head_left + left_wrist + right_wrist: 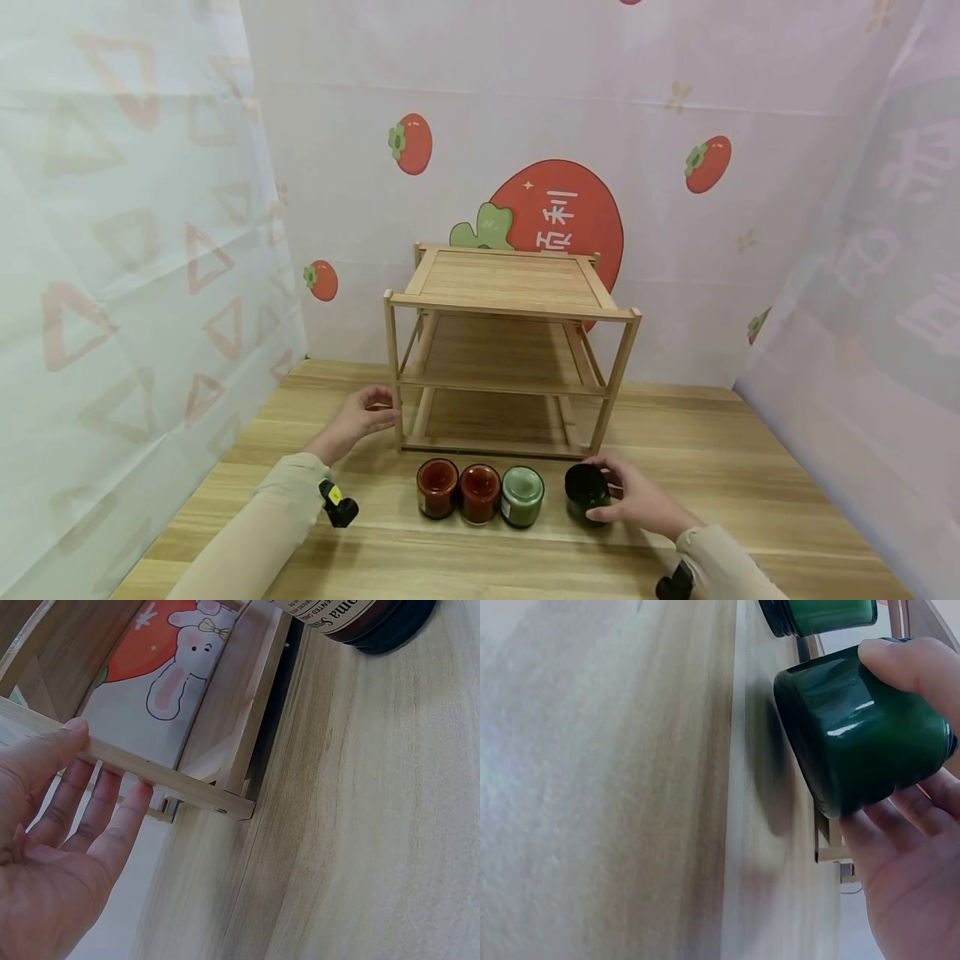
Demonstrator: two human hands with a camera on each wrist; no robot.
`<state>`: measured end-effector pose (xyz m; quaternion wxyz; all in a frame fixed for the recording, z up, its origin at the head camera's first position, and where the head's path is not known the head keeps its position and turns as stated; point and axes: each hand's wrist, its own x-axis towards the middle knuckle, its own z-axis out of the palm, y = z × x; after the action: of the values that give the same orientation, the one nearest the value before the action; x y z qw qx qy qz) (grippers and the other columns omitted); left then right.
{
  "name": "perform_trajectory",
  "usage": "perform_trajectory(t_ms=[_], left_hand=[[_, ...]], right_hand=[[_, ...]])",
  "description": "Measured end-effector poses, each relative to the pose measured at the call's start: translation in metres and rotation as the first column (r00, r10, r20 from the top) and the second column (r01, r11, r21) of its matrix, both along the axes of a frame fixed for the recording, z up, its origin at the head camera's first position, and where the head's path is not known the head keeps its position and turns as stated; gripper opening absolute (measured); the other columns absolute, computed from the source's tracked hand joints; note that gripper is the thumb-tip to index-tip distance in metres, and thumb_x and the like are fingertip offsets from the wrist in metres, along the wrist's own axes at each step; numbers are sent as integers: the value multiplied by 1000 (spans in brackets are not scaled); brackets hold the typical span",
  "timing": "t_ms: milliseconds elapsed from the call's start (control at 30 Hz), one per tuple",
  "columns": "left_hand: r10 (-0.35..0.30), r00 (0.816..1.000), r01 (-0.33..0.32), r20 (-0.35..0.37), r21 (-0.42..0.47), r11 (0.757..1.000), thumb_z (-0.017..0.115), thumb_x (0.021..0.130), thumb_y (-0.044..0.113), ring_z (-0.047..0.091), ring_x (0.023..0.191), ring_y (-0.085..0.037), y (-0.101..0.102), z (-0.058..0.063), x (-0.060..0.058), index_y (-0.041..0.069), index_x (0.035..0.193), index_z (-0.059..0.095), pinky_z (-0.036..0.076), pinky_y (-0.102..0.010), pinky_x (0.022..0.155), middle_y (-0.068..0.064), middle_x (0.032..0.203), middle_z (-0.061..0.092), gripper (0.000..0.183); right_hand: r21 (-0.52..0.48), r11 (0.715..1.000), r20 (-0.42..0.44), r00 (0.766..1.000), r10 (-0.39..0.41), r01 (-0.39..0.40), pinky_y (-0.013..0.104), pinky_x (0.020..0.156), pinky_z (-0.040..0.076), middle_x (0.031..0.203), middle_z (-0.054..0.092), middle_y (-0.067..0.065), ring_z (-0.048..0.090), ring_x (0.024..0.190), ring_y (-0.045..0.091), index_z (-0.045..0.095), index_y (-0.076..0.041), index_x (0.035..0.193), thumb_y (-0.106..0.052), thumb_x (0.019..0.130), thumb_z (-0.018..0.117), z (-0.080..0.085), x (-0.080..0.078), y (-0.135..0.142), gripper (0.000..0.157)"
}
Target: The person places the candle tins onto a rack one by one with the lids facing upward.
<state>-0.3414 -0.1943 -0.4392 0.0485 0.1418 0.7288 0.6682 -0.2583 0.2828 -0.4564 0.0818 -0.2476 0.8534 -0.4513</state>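
Observation:
A dark green glass candle jar point(581, 505) is in my right hand point(637, 497), at the right end of a row of jars. In the right wrist view the thumb lies on one side of this jar point(870, 727) and the fingers on the other, with its base close over the table and a shadow beneath. My left hand point(358, 423) holds the left front post of a three-tier wooden shelf point(517, 280). Up close, the thumb and fingertips sit on opposite sides of that post point(165, 777).
Two red candle jars point(437, 490) point(480, 495) and a light green one point(522, 497) stand side by side before the shelf. Wood-grain table point(360, 550) lies beneath everything. Printed cloth point(345, 167) hangs behind and along both sides.

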Motion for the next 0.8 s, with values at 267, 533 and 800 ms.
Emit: perform_trajectory(t_ms=[267, 533, 800], left_hand=[[4, 1000, -4, 1, -1, 1000, 63, 89, -4, 64, 93, -14, 1, 1, 0, -8, 119, 49, 58, -28, 86, -4, 104, 59, 33], [2, 1000, -2, 3, -2, 1000, 63, 90, -3, 63, 94, -15, 2, 3, 3, -9, 120, 47, 57, -27, 87, -5, 105, 58, 35], [7, 1000, -7, 7, -1, 1000, 64, 89, -2, 63, 95, -15, 0, 2, 1, -9, 120, 48, 57, -27, 87, -5, 105, 58, 35]], right_hand=[[-106, 994, 76, 997, 18, -10, 25, 92, 53, 126, 50, 24, 52, 119, 44, 43, 5, 125, -11, 73, 84, -6, 2, -2, 68], [-152, 988, 144, 989, 30, -8, 25, 86, 55, 127, 47, 24, 55, 117, 31, 40, 4, 126, -8, 74, 83, -11, 1, 0, 69], [-172, 985, 120, 991, 51, -29, 23, 88, 54, 127, 47, 23, 57, 112, 5, 38, 3, 127, -8, 74, 83, -19, 0, 1, 70]])
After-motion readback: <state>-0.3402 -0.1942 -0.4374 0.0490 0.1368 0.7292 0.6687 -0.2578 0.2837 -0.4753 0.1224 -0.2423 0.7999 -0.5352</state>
